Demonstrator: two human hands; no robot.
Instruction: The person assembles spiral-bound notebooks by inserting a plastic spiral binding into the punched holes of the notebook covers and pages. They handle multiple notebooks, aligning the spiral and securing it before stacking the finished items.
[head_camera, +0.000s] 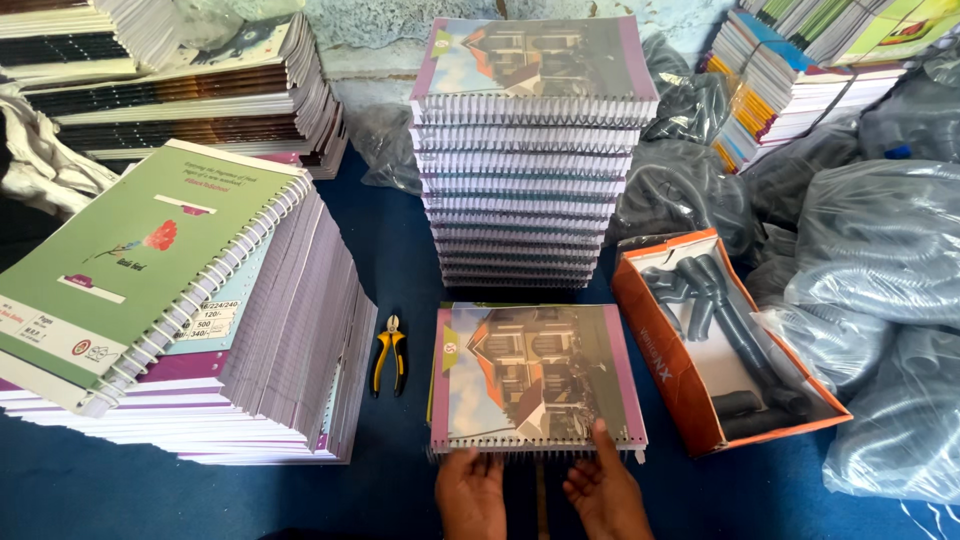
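Only the two hands show, low in the head view, bottom centre. Left hand (470, 492): bare, no glove, no ring or watch seen, no sleeve in view; wrist cut off by the pic's lower edge. Right hand (605, 490): also bare, no glove, no jewellery seen, no sleeve or cuff visible. Fingers (603, 438) on the right look slim w/ short nails; detail too small to say more. Forearms, clothing & rest of the body are out of frame, so what's worn can't be told.
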